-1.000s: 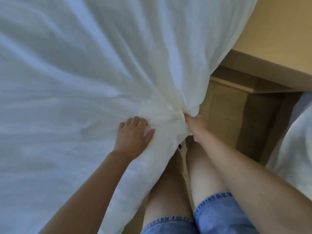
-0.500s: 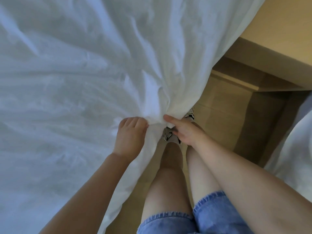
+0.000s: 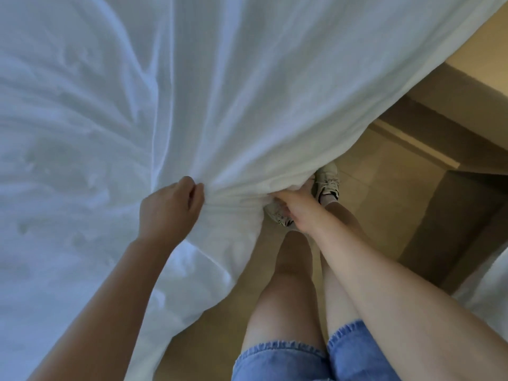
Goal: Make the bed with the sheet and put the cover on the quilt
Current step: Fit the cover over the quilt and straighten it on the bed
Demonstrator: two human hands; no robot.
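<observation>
A large white sheet (image 3: 220, 92) fills the left and top of the head view, stretched and creased, with folds running toward my hands. My left hand (image 3: 170, 210) grips a gathered bunch of the cloth, fingers curled into it. My right hand (image 3: 298, 207) holds the sheet's lower edge a short way to the right, fingers tucked under the cloth. Between the two hands the fabric is pulled tight. The bed beneath the sheet is hidden.
My bare legs in denim shorts (image 3: 316, 356) and white sneakers (image 3: 327, 182) stand on a tan floor (image 3: 384, 204) beside the bed. A light wooden piece of furniture (image 3: 472, 86) rises at the upper right. More white bedding (image 3: 492, 284) lies at the right edge.
The sheet has lifted and spread wider over the view. My hands have moved apart along its edge, and the right hand has taken a firmer hold under the cloth.
</observation>
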